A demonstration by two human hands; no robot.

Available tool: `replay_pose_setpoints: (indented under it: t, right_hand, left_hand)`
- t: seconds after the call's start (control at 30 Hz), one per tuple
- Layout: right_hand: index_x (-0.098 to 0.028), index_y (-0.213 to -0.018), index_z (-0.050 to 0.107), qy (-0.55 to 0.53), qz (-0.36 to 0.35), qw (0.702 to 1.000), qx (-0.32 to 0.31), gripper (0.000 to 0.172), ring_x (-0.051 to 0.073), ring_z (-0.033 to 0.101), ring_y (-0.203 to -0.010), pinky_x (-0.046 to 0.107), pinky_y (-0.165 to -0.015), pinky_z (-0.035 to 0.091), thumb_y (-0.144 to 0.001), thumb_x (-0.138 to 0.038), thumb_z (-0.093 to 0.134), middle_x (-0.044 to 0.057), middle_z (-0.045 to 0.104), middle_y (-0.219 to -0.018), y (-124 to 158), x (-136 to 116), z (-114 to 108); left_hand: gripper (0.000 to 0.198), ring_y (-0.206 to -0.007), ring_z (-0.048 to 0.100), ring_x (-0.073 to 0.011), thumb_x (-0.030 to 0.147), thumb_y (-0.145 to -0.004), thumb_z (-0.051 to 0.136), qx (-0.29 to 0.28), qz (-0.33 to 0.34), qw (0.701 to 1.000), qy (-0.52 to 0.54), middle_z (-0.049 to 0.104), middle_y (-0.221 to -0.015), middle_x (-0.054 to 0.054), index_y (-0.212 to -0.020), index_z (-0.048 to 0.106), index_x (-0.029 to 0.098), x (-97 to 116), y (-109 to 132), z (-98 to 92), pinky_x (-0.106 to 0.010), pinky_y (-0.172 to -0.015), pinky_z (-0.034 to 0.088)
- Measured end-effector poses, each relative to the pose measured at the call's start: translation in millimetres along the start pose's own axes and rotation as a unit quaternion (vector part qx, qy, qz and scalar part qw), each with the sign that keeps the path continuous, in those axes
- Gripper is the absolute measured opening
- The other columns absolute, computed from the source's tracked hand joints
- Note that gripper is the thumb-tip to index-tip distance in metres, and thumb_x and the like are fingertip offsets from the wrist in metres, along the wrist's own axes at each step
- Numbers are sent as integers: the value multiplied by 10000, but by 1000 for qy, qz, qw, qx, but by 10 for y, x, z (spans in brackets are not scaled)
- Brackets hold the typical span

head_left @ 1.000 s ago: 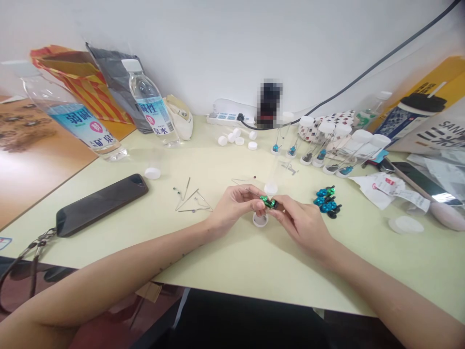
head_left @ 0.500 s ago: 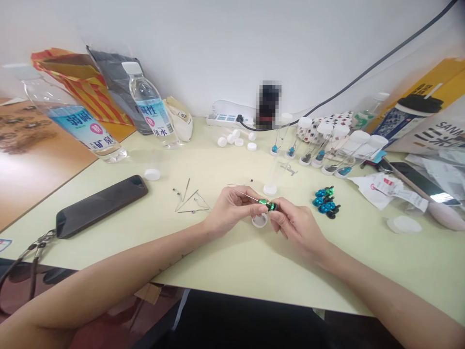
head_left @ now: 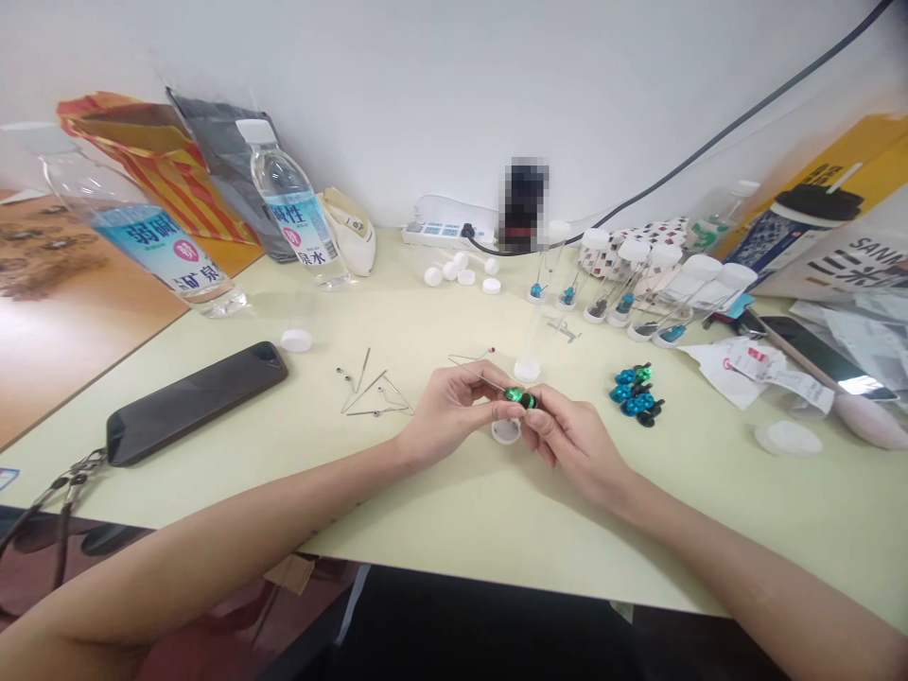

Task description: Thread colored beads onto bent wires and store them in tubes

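Note:
Between the fingertips of both hands is a small shiny green and black piece [head_left: 516, 394], with a thin metal rod running off to its left. My left hand [head_left: 454, 411] pinches its green part and the rod side. From the right, my right hand [head_left: 578, 443] is closed on the black end. Just below the fingers sits a small white cap [head_left: 506, 434] with something tiny in it, partly covered. Behind the hands stands a clear tube on a white cap [head_left: 526, 370]. Several thin metal rods [head_left: 375, 390] with small dark bits lie left of my left hand.
Blue, green and black pieces [head_left: 634, 392] are heaped at right. Capped clear tubes [head_left: 625, 274] stand behind. Loose white caps [head_left: 460, 267] lie before a power strip [head_left: 446, 230]. A phone [head_left: 199, 402] and water bottles [head_left: 302, 218] are left; receipts [head_left: 742, 364] and another phone [head_left: 827, 355] right.
The green and black piece has turned slightly in my fingers. Both hands stay almost in place, the right fingers shifting a little; the other things look unmoved.

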State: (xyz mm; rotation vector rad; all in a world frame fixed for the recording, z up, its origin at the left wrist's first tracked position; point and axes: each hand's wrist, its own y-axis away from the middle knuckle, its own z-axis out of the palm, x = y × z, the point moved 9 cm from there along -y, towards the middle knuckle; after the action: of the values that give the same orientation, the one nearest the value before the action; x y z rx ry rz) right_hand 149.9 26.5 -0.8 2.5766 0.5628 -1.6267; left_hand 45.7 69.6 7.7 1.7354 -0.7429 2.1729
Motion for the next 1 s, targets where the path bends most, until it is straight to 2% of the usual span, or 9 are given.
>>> replay_pose_setpoints:
  t: [0.23,0.33,0.4,0.47,0.53,0.57,0.7,0.87,1.0]
  right_hand:
    - [-197,-800,472,-137,38,989,-34,319,83,456,-448,195,-441,357,-966,-453,380,-46,517,-577,28,47,119]
    - [-189,-730,480,-133,34,990,-22,370,81,454,-447,197,-446,361,-969,-451,374,-35,522,-554,13,38,63]
    - [-185,-728,503,-109,10,994,24,386,81,447,-443,201,-440,346,-973,-448,361,-29,528,-550,-12,8,-104]
    - [-187,-782,531,-65,-16,993,101,365,84,434,-434,209,-431,326,-977,-439,353,-33,527,-551,-27,-20,-354]
    - [-193,-811,540,25,-21,986,164,313,86,424,-437,221,-456,326,-973,-410,383,-41,524,-554,-37,-25,-563]
    - [-196,-833,551,87,-18,982,170,270,88,427,-449,227,-480,330,-965,-388,415,-43,531,-565,-54,-22,-608]
    - [-218,-932,597,275,21,958,85,136,120,533,-593,255,-586,356,-928,-315,501,-17,641,-743,-155,100,-463]
    - [-217,-1005,581,352,54,934,26,188,173,612,-746,284,-638,378,-918,-365,504,16,671,-934,-193,211,-201]
    - [-202,-1005,544,435,65,898,-16,174,203,640,-794,288,-614,378,-933,-342,470,47,647,-1013,-210,239,-142]
  left_hand:
    - [149,-819,618,-162,195,-736,740,-15,76,994,-75,678,-858,-63,-876,711,155,138,28,9,-288,-737,504]
    - [146,-815,628,-162,198,-743,735,-1,86,993,-84,684,-857,-61,-879,709,153,182,22,-13,-288,-753,508]
    - [126,-831,640,-165,213,-780,702,21,64,996,-58,689,-877,-63,-889,694,150,143,-4,-63,-296,-788,512]
    - [116,-873,645,-174,232,-819,661,44,45,998,-18,687,-917,-71,-898,672,148,90,-37,-127,-309,-818,517]
    - [140,-889,641,-179,255,-846,630,63,40,997,15,674,-948,-78,-933,652,149,46,-71,-194,-323,-819,524]
    - [161,-872,639,-175,268,-855,617,69,39,996,27,664,-947,-77,-961,644,150,25,-87,-224,-324,-803,530]
    - [221,-758,599,-127,295,-881,577,94,44,994,35,613,-873,-48,-1047,630,158,-13,-123,-327,-274,-715,518]
    - [220,-763,565,-125,288,-871,590,117,70,991,-9,599,-849,-46,-1046,636,162,57,-118,-379,-243,-674,490]
    - [219,-805,567,-148,300,-855,609,124,81,988,-50,610,-858,-56,-1024,636,164,103,-112,-380,-254,-673,495]
